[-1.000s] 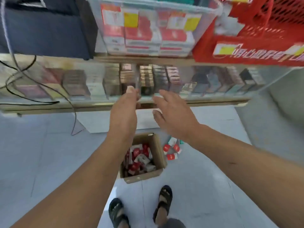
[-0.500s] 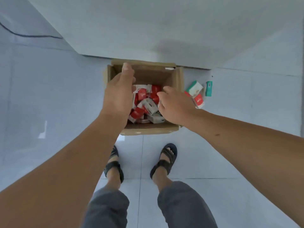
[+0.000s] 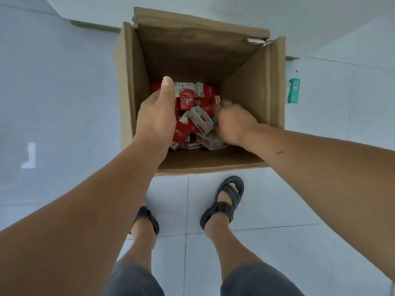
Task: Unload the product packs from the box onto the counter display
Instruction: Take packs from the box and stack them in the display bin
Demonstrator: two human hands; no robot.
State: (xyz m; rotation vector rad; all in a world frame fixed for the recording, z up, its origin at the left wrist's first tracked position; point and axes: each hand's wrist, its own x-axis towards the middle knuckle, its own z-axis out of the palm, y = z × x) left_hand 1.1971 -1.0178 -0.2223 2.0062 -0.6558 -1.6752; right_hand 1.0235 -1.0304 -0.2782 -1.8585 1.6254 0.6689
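Observation:
An open cardboard box (image 3: 254, 92) stands on the tiled floor in front of my feet. Several red and white product packs (image 3: 188, 99) lie jumbled at its bottom, with a grey-white pack (image 3: 201, 119) tilted on top in the middle. My left hand (image 3: 156, 118) is inside the box at the left, palm down on the red packs with its thumb raised; its fingers are hidden under the hand. My right hand (image 3: 234, 122) is inside at the right, fingers curled down into the pile beside the grey-white pack. Whether either hand holds a pack is hidden.
A green pack (image 3: 294, 90) lies on the floor right of the box. The white base of the counter (image 3: 213, 9) rises just behind the box. My sandalled feet (image 3: 226, 197) stand close to the box's near wall.
My view dropped from the counter display to the floor box. Both hands came down from the shelf and went into the box; now they are deeper among the packs.

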